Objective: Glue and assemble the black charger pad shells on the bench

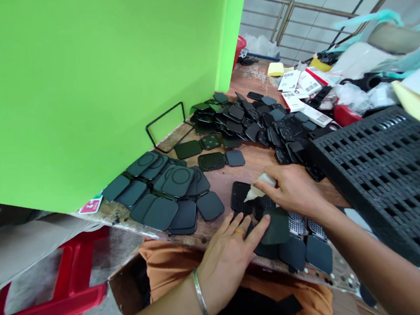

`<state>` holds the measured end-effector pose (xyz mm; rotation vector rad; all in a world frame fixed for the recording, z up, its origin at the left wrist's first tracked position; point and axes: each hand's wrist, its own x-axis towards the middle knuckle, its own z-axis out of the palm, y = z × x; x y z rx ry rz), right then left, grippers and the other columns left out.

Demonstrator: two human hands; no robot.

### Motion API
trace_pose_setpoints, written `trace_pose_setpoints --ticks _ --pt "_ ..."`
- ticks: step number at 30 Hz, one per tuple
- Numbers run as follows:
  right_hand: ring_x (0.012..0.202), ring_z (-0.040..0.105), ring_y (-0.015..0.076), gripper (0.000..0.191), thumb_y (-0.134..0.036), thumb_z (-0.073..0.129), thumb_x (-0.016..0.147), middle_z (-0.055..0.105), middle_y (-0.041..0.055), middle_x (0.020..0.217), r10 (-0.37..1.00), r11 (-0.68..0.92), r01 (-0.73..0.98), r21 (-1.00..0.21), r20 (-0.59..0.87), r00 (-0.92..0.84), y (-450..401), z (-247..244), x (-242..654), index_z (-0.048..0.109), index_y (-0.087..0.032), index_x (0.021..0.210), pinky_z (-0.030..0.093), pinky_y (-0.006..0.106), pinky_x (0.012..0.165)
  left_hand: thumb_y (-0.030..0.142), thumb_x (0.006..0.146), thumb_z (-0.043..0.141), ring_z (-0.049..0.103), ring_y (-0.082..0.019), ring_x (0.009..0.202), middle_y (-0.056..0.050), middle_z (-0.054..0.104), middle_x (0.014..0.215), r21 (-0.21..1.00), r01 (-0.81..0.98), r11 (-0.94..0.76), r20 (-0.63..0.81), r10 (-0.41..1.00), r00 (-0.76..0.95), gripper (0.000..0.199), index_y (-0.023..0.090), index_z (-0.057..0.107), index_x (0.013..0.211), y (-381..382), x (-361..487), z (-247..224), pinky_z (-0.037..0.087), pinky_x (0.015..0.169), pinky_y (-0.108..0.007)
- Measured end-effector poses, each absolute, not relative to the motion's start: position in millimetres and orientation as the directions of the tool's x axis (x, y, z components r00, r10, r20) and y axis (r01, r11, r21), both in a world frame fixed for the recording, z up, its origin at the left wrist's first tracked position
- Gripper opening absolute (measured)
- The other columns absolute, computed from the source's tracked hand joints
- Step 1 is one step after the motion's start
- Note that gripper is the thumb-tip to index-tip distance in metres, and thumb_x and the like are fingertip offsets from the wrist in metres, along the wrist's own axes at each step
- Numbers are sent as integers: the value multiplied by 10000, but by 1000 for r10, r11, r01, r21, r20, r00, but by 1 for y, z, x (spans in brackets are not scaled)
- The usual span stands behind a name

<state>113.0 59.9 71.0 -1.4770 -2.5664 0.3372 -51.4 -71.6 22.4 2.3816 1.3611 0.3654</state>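
My right hand [293, 188] is closed around a small whitish squeeze bottle [261, 186] with a narrow nozzle. The nozzle points down and left over a black recessed panel [238, 192] on the wooden table. Flat and spread, my left hand [230, 248] lies at the table's front edge, its fingertips touching the hinged dark panels there. Its index finger rests at the edge of a dark square panel [274, 227]. Several more dark square panels [292, 254] lie under and beside my right forearm, some showing a silvery perforated inside.
Overlapping dark panels [159, 213] lie at the left, some with a ring mark. A heap of black pieces [251, 120] spreads behind. A black slotted crate [391, 182] stands at the right, a green board [92, 90] at the back left. A black wire frame [168, 127] leans there.
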Motion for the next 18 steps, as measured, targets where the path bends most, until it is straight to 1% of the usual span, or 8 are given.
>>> trace_pose_setpoints --ticks 3,6,9,12,13,15,17,18 --pt "521 424 133 346 -414 468 877 537 20 566 888 449 834 -320 54 -457 62 64 98 459 -197 608 226 269 525 200 886 566 465 -241 1299 -136 504 1401 441 771 -460 39 868 495 712 253 185 1485 -72 -52 20 319 1108 -441" --pt "558 459 152 324 -410 469 875 582 49 624 893 450 848 -280 119 -434 72 59 92 505 -190 640 232 275 535 217 896 552 476 -230 1291 -124 519 1390 454 759 -467 62 866 495 690 255 191 1483 -72 -52 18 311 1114 -441" --pt "609 491 173 300 -400 473 869 607 75 678 892 452 864 -221 135 -432 81 61 98 531 -183 670 243 278 548 211 890 559 480 -233 1287 -119 528 1382 444 762 -471 68 866 495 708 258 180 1487 -72 -52 18 313 1113 -448" --pt "574 466 159 285 -387 493 851 576 54 632 897 442 863 -245 105 -430 82 64 115 513 -188 648 247 276 541 201 876 584 487 -242 1281 -122 542 1367 418 781 -464 45 869 493 730 251 189 1487 -70 -51 21 325 1109 -450" --pt "559 455 151 285 -387 504 844 563 41 613 902 429 854 -294 88 -423 81 65 123 508 -189 639 248 272 534 196 869 594 491 -245 1277 -121 549 1360 408 787 -463 38 869 493 733 248 200 1484 -69 -51 23 333 1105 -449" --pt "531 438 136 307 -412 522 834 536 17 577 931 339 818 -465 38 -364 75 65 141 513 -189 623 260 262 513 177 858 601 502 -246 1265 -112 558 1353 393 794 -465 46 872 488 731 243 221 1479 -68 -51 26 357 1094 -444" --pt "508 442 127 307 -450 548 822 530 0 567 967 129 687 -715 -64 -248 65 63 160 568 -182 674 296 251 490 161 866 573 523 -244 1243 -99 556 1358 377 797 -472 82 874 479 716 248 218 1481 -68 -51 26 401 1066 -443" --pt "498 448 124 292 -460 573 808 538 -6 578 974 -10 546 -838 -132 -185 59 62 170 602 -178 735 326 248 480 162 877 544 537 -244 1228 -94 555 1359 366 798 -478 109 874 473 700 250 208 1485 -68 -52 24 430 1043 -445"
